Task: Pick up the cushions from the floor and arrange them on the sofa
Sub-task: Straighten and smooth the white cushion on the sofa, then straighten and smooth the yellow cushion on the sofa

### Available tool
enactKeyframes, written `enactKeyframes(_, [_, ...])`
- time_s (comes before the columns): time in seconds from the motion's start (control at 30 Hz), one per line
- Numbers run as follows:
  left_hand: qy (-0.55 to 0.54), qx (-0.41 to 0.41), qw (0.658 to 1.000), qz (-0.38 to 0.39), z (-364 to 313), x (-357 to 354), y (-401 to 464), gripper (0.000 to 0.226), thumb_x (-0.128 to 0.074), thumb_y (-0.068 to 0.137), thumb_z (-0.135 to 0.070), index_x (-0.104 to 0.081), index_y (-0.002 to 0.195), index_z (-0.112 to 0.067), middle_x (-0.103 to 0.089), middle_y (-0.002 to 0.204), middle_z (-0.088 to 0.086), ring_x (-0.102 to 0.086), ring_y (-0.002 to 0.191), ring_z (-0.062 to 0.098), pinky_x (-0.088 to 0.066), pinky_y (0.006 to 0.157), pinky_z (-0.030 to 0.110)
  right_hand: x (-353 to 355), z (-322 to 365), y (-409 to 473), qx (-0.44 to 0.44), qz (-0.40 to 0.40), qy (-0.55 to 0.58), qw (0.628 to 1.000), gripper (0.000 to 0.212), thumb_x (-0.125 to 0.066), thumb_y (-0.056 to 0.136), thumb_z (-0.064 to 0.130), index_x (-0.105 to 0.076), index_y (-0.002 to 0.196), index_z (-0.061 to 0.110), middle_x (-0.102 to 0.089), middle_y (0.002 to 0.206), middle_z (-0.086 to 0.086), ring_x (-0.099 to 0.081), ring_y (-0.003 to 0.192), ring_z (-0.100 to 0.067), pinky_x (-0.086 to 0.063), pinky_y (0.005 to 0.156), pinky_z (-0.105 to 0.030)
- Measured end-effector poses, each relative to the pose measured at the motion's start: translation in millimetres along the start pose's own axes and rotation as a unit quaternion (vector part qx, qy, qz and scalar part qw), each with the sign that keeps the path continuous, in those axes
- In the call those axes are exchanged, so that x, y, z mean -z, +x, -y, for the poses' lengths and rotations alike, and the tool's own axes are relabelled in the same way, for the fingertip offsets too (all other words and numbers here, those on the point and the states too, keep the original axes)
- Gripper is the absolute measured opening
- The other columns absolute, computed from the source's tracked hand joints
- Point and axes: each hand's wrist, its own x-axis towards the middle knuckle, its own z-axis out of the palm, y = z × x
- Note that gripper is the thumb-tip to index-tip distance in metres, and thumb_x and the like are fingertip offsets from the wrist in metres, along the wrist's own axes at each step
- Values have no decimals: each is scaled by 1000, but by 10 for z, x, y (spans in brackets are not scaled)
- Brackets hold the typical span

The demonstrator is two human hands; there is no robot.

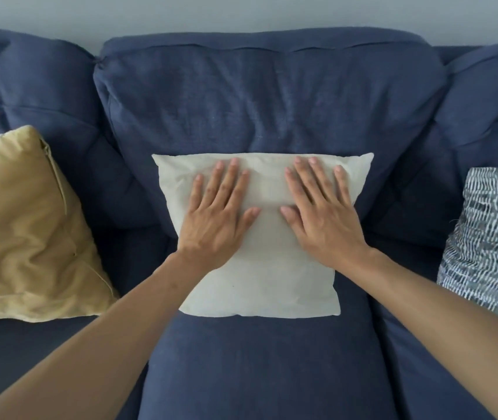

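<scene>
A cream cushion (pixel 259 283) leans against the middle back of the dark blue sofa (pixel 265 92). My left hand (pixel 217 216) and my right hand (pixel 323 213) both lie flat on its upper half, fingers spread, palms pressing the fabric. Neither hand grips anything. A mustard yellow cushion (pixel 26 231) rests on the left seat, and a blue and white patterned cushion (pixel 490 241) stands on the right seat, cut off by the frame edge.
The middle seat cushion (pixel 256 368) of the sofa stretches toward me below the cream cushion. A pale grey wall (pixel 241 13) runs behind the sofa back. The floor is out of view.
</scene>
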Motion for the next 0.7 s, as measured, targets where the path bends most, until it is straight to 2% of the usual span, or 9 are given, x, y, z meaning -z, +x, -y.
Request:
enactKeyframes(0.13, [57,71,996,21,422,64,-115,83,5,107,-71,5,175,-23,20,181,-4,18,167,20,2,135,57,55,-198,-84,-40,8,-9,999,71,-30,117,51,-26,174,9,-18,184,-12,-12,172,-32,-9,136,-67])
enactKeyframes(0.23, [52,110,992,35,590,162,-184,85,5,105,-75,8,174,-26,21,180,-6,18,167,20,4,135,57,163,-243,-58,-102,39,-6,994,72,-25,115,54,-26,174,12,-16,185,-11,-8,172,-32,-9,135,-68])
enactKeyframes(0.33, [25,152,988,22,669,287,-271,88,6,103,-76,5,175,-25,16,182,-4,15,167,22,6,134,56,285,-141,-35,-160,34,8,987,73,-19,117,56,-26,173,11,-17,184,-17,-7,172,-37,-8,135,-68])
enactKeyframes(0.5, [2,159,987,2,776,561,-571,85,1,107,-74,-1,175,-22,10,182,-1,12,168,24,4,135,55,431,313,-43,-167,5,19,986,76,-21,115,59,-26,173,11,-17,183,-18,-7,172,-38,-7,136,-66])
enactKeyframes(0.7, [-1,156,988,-1,1248,926,-1214,82,-10,108,-70,-5,175,-23,9,183,-1,12,168,23,1,135,55,524,1227,-38,-150,48,34,987,79,-17,112,60,-25,175,14,-9,185,-13,1,173,-33,0,137,-62])
